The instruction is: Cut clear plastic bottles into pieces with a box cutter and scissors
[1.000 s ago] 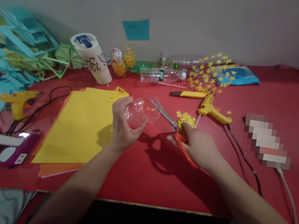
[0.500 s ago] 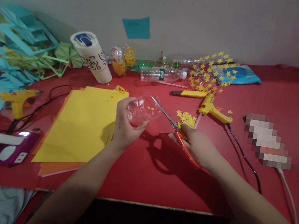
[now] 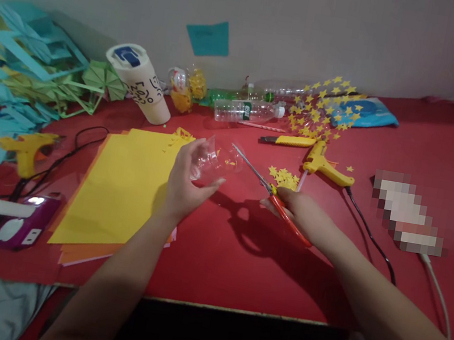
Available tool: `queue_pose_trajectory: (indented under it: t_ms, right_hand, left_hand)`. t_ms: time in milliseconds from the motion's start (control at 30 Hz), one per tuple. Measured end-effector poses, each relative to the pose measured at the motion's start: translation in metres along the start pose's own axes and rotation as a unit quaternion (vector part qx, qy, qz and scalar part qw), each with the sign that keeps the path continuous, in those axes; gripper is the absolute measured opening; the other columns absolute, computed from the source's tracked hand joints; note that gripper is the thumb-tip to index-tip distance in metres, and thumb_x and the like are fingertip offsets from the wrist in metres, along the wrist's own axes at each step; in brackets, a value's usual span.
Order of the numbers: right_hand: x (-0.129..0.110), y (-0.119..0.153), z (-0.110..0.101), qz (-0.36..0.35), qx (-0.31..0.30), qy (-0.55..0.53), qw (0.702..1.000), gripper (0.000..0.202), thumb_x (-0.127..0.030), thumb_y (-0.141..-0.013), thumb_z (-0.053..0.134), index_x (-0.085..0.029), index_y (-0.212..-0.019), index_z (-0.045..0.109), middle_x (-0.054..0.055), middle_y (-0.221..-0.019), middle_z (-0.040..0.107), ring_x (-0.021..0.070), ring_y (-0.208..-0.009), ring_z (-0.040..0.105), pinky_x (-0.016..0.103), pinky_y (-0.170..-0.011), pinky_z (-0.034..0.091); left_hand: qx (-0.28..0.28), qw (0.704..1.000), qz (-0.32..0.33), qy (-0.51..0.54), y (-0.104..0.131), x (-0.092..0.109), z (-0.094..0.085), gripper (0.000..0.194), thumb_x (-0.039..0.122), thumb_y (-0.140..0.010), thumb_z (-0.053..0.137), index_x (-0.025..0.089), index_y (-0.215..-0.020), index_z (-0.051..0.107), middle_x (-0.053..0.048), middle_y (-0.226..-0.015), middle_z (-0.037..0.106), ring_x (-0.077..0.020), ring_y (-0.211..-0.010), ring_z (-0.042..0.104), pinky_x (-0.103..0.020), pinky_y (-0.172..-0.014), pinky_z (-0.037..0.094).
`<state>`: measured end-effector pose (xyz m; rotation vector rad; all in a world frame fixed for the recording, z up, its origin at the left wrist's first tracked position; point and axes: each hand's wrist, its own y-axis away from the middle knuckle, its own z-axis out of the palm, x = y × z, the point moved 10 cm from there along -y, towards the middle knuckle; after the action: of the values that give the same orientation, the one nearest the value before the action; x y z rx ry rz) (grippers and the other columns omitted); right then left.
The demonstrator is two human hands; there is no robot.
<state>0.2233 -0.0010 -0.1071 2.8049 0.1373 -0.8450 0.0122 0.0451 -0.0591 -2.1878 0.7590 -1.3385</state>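
One clear plastic piece (image 3: pixel 216 161) was mid-frame in the head view, grasped by the left hand (image 3: pixel 183 181), the right hand (image 3: pixel 306 214) gripping red-handled scissors (image 3: pixel 272 192) near its edge (trimming, seemingly), and further cutting looked to call for steadiness.

A white tapered tumbler (image 3: pixel 142 86) with black lettering stands on the red desk (image 3: pixel 210 274); four-sided teal paper (image 3: pixel 208 39) hangs on the grey wall (image 3: pixel 318 29).
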Motion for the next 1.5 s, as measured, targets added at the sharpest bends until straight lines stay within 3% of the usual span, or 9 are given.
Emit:
queue_pose_trajectory:
  t_ms: [200,400,700,933,1200,1500]
  right_hand:
    - [-0.001,0.0,-0.001,-0.013,0.003,-0.024,1.0,0.057,-0.078,-0.085,0.039,-0.025,-0.065,0.038,0.0,-0.058,0.05,0.0152,-0.054,0.044,0.028,-0.054,0.036]
    - [-0.002,0.006,0.001,0.02,-0.016,-0.04,0.999,0.057,-0.08,-0.082,0.041,-0.024,-0.07,0.042,0.001,-0.063,0.053,0.0167,-0.055,0.047,0.03,-0.057,0.039]
    - [-0.002,0.001,0.001,-0.005,0.009,-0.045,0.999,0.064,-0.088,-0.079,0.031,-0.026,-0.063,0.033,-0.001,-0.056,0.044,0.0142,-0.052,0.037,0.03,-0.053,0.034]
    - [-0.002,-0.002,-0.003,-0.01,0.011,-0.031,0.999,0.065,-0.089,-0.077,0.028,-0.026,-0.062,0.032,-0.001,-0.055,0.043,0.0145,-0.052,0.038,0.029,-0.052,0.032]
    - [-0.001,0.002,-0.002,0.007,-0.007,-0.019,1.0,0.059,-0.083,-0.081,0.035,-0.025,-0.067,0.035,-0.001,-0.06,0.046,0.0151,-0.054,0.041,0.029,-0.053,0.034]
    - [-0.001,-0.002,-0.004,-0.017,0.008,-0.018,1.0,0.061,-0.085,-0.081,0.032,-0.026,-0.064,0.032,-0.001,-0.055,0.042,0.0143,-0.052,0.037,0.029,-0.052,0.031]
  left_hand:
    - [-0.029,0.993,-0.059,0.099,-0.001,-0.012,0.003,0.077,0.044,-0.072,0.081,0.032,-0.137,0.043,-0.008,-0.128,0.059,-0.0246,-0.112,0.064,-0.046,-0.098,0.055]
    - [-0.039,0.987,-0.086,0.133,0.001,-0.015,0.007,0.077,0.051,-0.071,0.081,0.034,-0.137,0.045,-0.007,-0.123,0.061,-0.0224,-0.102,0.066,-0.043,-0.092,0.057]
    - [-0.035,0.993,-0.055,0.098,-0.001,-0.014,0.003,0.079,0.047,-0.07,0.082,0.032,-0.139,0.046,-0.009,-0.133,0.059,-0.0276,-0.12,0.062,-0.048,-0.105,0.052]
    - [-0.056,0.987,-0.091,0.122,-0.003,-0.02,0.004,0.076,0.048,-0.069,0.081,0.03,-0.136,0.049,-0.008,-0.121,0.065,-0.0205,-0.095,0.068,-0.04,-0.086,0.058]
    - [-0.122,0.976,-0.095,0.153,0.0,-0.014,0.015,0.077,0.046,-0.069,0.08,0.031,-0.137,0.049,-0.008,-0.123,0.066,-0.0258,-0.108,0.067,-0.041,-0.087,0.057]
    - [-0.117,0.951,-0.144,0.247,-0.001,-0.02,0.016,0.07,0.042,-0.064,0.084,0.032,-0.128,0.057,-0.005,-0.114,0.067,-0.0209,-0.095,0.067,-0.039,-0.085,0.055]
